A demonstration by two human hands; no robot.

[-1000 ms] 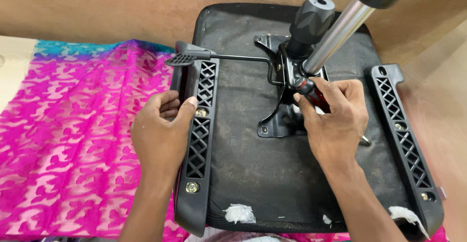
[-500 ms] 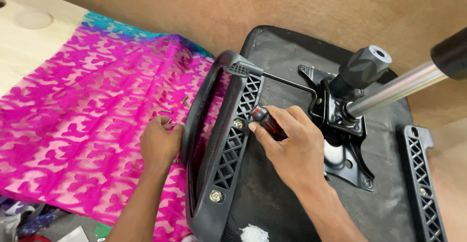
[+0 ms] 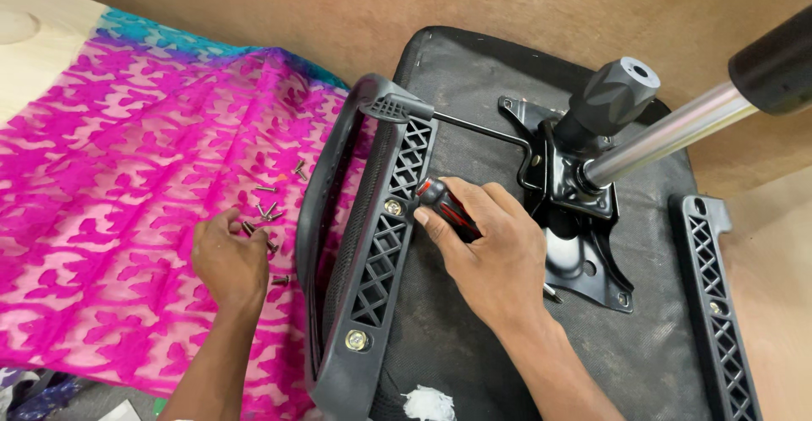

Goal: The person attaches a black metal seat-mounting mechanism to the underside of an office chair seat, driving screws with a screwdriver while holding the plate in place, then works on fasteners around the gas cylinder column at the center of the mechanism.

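Observation:
An upturned black chair seat [image 3: 474, 336] lies in front of me with its metal mechanism plate [image 3: 584, 243] and chrome gas cylinder [image 3: 660, 138] pointing up. My right hand [image 3: 486, 256] grips a red-and-black screwdriver [image 3: 447, 207] beside a bolt [image 3: 392, 208] on the left armrest bracket [image 3: 381, 243]. My left hand [image 3: 227, 260] rests on the pink cloth [image 3: 127, 201], fingers curled over several loose screws [image 3: 266, 212]; whether it holds one is hidden.
A second armrest bracket [image 3: 715, 294] runs along the seat's right side. A black lever [image 3: 397, 104] juts out over the left bracket. Brown board [image 3: 423, 7] lies behind the seat. White stuffing [image 3: 427, 404] shows at the seat's near edge.
My right hand moved the screwdriver from the centre mechanism to the left armrest bracket. My left hand left the bracket and went down onto the cloth by the screws.

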